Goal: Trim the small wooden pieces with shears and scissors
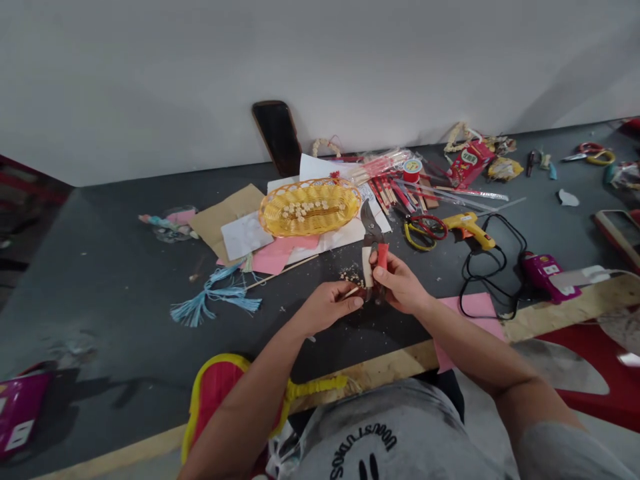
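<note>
My right hand (401, 287) is closed around pruning shears (383, 256) with one red and one whitish handle; their dark blades point away from me. Close beside it, my left hand (330, 307) pinches a thin pale stick (351, 292) near the handles' lower ends. Small light crumbs or cut bits (350, 275) lie on the dark table just beyond my left fingers. Behind the shears, a yellow woven basket (313, 227) holds several small pale pieces. Another thin stick (285, 272) lies on the table left of my hands.
A yellow glue gun (470, 230) and scissors (424, 235) lie to the right, with a black cord (470, 273) trailing toward a purple box (547, 277). Blue tassels (215, 297) and papers (245, 237) lie left. A phone (279, 137) leans on the wall.
</note>
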Demonstrator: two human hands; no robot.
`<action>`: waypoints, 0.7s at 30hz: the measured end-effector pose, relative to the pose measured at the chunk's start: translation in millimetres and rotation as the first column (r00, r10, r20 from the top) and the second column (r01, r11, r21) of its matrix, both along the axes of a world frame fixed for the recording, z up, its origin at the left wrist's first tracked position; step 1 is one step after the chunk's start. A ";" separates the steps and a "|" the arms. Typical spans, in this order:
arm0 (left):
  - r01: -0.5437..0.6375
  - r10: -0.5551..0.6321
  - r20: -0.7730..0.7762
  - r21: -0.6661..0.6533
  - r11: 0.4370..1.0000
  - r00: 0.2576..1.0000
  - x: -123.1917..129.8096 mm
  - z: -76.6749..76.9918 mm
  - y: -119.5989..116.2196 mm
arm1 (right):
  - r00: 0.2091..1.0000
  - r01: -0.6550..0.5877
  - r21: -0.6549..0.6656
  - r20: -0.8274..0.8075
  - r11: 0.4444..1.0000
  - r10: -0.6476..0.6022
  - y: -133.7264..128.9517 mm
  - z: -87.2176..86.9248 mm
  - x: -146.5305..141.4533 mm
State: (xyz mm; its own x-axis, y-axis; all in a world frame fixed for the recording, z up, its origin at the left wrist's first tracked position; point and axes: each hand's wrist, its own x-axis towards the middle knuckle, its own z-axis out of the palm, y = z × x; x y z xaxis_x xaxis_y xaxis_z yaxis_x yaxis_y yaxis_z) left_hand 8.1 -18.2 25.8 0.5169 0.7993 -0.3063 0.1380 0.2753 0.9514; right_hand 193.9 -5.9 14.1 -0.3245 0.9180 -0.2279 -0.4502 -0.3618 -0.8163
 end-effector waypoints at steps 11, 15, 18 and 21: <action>0.122 -0.121 -0.070 0.008 0.993 0.990 -2.2 -2.2 -2.4 | 0.973 0.182 0.320 0.076 0.930 -0.217 -0.6 -5.5 1.5; 0.035 -0.035 0.022 0.000 0.999 0.999 -8.5 -1.7 -0.9 | 0.943 0.179 0.415 0.187 0.892 -0.276 2.0 2.9 13.4; -0.263 0.267 0.224 -0.048 0.964 0.937 -14.8 -3.7 4.6 | 0.913 0.049 0.494 0.330 0.868 -0.239 4.2 8.1 25.9; -0.419 0.429 0.351 -0.109 0.902 0.832 -18.2 -4.2 10.1 | 0.739 -0.188 0.654 0.586 0.733 -0.333 7.6 6.5 35.0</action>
State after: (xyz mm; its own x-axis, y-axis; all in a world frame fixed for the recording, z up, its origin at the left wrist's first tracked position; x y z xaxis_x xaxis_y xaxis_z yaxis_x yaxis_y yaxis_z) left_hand -10.1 -8.1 21.6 0.2068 0.9597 -0.1902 -0.3464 0.2536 0.9032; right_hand 228.8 1.6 20.6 -0.2649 0.9162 0.3006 0.2635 0.3687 -0.8914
